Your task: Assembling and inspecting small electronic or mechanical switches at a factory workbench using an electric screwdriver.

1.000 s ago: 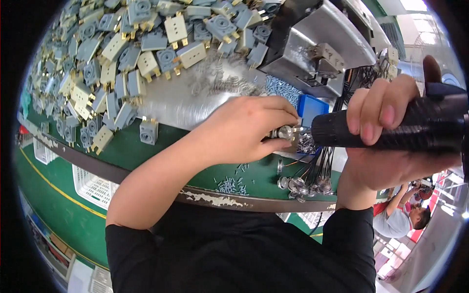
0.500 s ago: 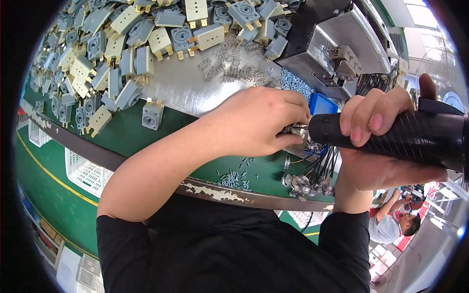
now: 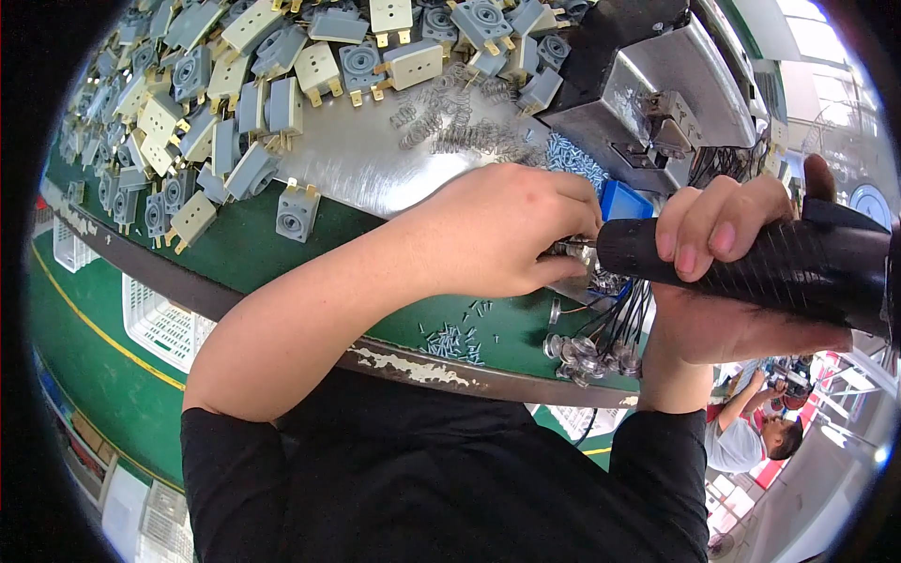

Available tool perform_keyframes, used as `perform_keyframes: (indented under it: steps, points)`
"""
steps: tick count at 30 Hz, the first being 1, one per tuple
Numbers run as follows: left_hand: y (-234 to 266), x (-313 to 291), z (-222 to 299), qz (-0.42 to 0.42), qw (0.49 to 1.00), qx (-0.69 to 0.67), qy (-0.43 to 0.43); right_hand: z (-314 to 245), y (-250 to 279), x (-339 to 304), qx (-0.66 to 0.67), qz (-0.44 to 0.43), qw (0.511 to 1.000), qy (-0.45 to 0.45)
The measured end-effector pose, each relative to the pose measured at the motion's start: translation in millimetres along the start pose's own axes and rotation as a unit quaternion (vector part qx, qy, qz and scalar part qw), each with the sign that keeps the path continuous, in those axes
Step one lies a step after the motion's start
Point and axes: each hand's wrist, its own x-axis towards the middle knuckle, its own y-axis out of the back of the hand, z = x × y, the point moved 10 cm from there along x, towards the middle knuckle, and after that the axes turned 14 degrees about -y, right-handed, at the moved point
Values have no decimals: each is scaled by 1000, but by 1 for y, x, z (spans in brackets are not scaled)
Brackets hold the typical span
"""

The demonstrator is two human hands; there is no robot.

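Above the green bench (image 3: 514,349), a metal part (image 3: 574,250) sits between the hands (image 3: 521,230) (image 3: 723,225).

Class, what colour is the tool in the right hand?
The tool is black, seen in the head view.

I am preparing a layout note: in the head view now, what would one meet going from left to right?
Larger white basket → lone grey part → left hand → blue tray → right hand.
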Motion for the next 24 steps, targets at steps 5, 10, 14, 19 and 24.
perform_keyframes:
  steps: [5, 10, 14, 19, 24]
  points:
    - [1, 0, 0, 6, 1000, -6, -3, 2, -15, -4, -31, -54, 998, -5]
    - [2, -1, 0, 16, 1000, -2, -7, -2, -18, -12, -46, -149, 986, 65]
    - [2, 2, -2, 13, 1000, -5, 0, -1, -21, -10, -54, -157, 984, 62]
    - [1, -2, -3, 19, 1000, -9, 5, 3, -26, -13, -54, -165, 983, 58]
    - [0, 0, -2, 6, 1000, -10, 12, 4, -25, -12, -51, -165, 983, 67]
